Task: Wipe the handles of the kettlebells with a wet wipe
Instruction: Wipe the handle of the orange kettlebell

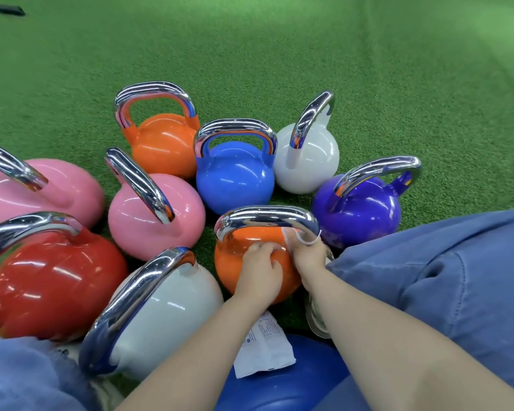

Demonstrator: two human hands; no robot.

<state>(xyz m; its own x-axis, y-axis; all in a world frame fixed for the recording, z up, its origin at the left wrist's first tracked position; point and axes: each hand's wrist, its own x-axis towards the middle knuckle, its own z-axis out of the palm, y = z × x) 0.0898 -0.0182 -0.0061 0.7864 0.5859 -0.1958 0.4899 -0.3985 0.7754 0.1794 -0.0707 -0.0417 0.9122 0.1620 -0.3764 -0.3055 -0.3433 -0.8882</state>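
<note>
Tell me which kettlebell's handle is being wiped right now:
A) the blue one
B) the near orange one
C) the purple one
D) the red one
B: the right hand holds the wet wipe on the chrome handle of the near orange kettlebell, which the left hand steadies.

Head-worn view, forward and down, close over the kettlebells (pixel 235 176).
</note>
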